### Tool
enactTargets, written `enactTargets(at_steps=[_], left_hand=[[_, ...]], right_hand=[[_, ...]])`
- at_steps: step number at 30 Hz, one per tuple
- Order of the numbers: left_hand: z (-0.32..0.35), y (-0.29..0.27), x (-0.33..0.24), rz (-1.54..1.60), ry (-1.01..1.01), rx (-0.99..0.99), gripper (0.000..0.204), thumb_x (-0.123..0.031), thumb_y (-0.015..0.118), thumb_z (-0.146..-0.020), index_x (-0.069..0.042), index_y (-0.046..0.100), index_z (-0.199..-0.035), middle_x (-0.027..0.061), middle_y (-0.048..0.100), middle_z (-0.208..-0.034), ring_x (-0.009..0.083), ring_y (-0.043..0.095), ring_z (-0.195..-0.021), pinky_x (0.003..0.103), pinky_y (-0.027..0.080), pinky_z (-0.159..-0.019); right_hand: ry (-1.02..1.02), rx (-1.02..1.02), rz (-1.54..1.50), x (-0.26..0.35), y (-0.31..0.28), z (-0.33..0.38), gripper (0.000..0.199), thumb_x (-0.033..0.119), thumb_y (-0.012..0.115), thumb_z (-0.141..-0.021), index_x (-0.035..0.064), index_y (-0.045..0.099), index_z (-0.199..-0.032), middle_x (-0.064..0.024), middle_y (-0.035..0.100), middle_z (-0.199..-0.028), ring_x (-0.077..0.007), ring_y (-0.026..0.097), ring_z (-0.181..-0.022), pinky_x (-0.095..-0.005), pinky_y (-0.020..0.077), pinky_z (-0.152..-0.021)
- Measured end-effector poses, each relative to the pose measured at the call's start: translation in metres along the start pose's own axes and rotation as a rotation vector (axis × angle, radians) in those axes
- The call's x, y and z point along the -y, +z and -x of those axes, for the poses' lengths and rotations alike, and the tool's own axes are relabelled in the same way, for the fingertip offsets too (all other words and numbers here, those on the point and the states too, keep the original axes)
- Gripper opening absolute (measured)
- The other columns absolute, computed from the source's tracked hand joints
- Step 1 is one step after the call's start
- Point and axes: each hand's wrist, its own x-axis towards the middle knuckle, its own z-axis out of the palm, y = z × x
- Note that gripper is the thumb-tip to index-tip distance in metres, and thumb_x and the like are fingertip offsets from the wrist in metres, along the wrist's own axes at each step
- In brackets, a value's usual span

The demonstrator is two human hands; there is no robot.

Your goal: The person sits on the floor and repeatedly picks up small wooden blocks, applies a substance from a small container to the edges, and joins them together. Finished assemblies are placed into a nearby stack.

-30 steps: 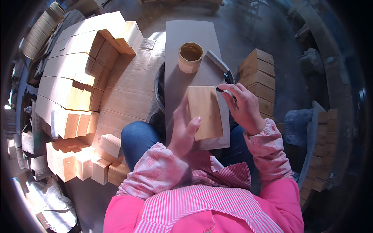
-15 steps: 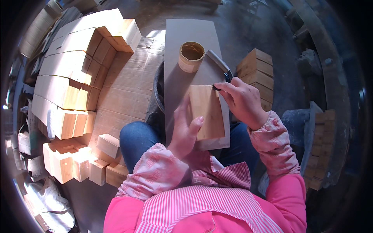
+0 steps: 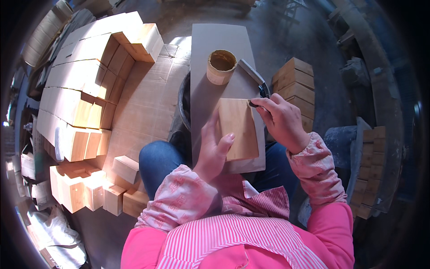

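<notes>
My left hand [image 3: 213, 150] is closed around the left side of a pale wooden block [image 3: 239, 130], its thumb lying on the near face. The block is tilted over a long grey board [image 3: 219, 38] between my knees. At the block's far right corner, my right hand [image 3: 286, 120] pinches a small dark piece [image 3: 254, 104]. What that piece is cannot be made out. A round tub [image 3: 219, 77], crusted yellow-brown at the rim, stands on the board beyond the block. Beside the tub lies a grey metal tool [image 3: 251, 71] with a dark end.
Stacked wooden boxes [image 3: 85, 71] rise on the left over flattened cardboard [image 3: 143, 98]. More wooden blocks [image 3: 114, 197] sit near my left knee. On the right are another wooden stack [image 3: 295, 83] and a column of blocks [image 3: 369, 166]. A dark bucket rim [image 3: 182, 101] shows under the board.
My right hand has shifted slightly right with the dark piece, still at the block's far right corner. My left hand and the block have hardly moved.
</notes>
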Motion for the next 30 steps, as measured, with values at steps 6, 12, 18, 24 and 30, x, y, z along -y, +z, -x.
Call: enactTargets(at_steps=[6,12,18,24,30], left_hand=[[0.0,-0.001,0.001,-0.002,0.026,0.014,0.088,-0.039,0.062,-0.094,-0.002,0.028,-0.166,0.0245,0.035,-0.157,0.0376,0.035,-0.151,0.047,0.026,-0.126],[-0.002,-0.001,-0.005,-0.049,0.038,0.031,0.088,-0.037,0.063,-0.091,-0.004,0.029,-0.166,0.0256,0.036,-0.156,0.0389,0.035,-0.15,0.048,0.025,-0.127],[0.0,-0.006,-0.005,-0.168,0.077,0.055,0.087,-0.036,0.063,-0.092,-0.006,0.028,-0.166,0.0247,0.037,-0.156,0.038,0.035,-0.15,0.048,0.026,-0.126],[-0.007,-0.01,-0.007,0.196,0.143,0.138,0.095,-0.035,0.067,-0.09,-0.003,0.023,-0.168,0.0259,0.026,-0.165,0.0391,0.025,-0.157,0.05,0.023,-0.127],[-0.021,-0.023,-0.004,-0.171,0.513,0.262,0.119,-0.034,0.078,-0.08,0.0,0.008,-0.17,0.027,0.009,-0.173,0.0433,0.01,-0.162,0.053,0.017,-0.129]], right_hand=[[-0.104,0.04,0.054,0.007,-0.002,-0.004,0.016,0.014,0.074,-0.096,0.0168,0.077,-0.111,-0.0065,0.061,-0.081,-0.0283,0.067,-0.071,-0.0403,0.0508,-0.062],[-0.076,0.058,0.039,-0.007,-0.013,-0.016,0.017,0.017,0.073,-0.097,0.0192,0.078,-0.113,-0.007,0.064,-0.083,-0.0294,0.069,-0.075,-0.0421,0.0527,-0.065],[0.067,0.154,0.106,-0.03,0.001,-0.011,0.019,0.025,0.066,-0.101,0.0189,0.079,-0.113,-0.0134,0.069,-0.089,-0.0369,0.071,-0.083,-0.0471,0.0558,-0.073],[0.572,0.024,-0.913,-0.033,0.049,0.038,0.029,0.023,0.055,-0.112,0.0024,0.071,-0.123,0.0003,0.066,-0.085,-0.0078,0.06,-0.069,-0.0268,0.0473,-0.059],[0.698,-0.018,-1.597,0.006,0.092,0.062,0.033,0.018,0.049,-0.114,0.0048,0.061,-0.142,-0.0014,0.07,-0.116,-0.0049,0.064,-0.085,-0.0213,0.0504,-0.068]])
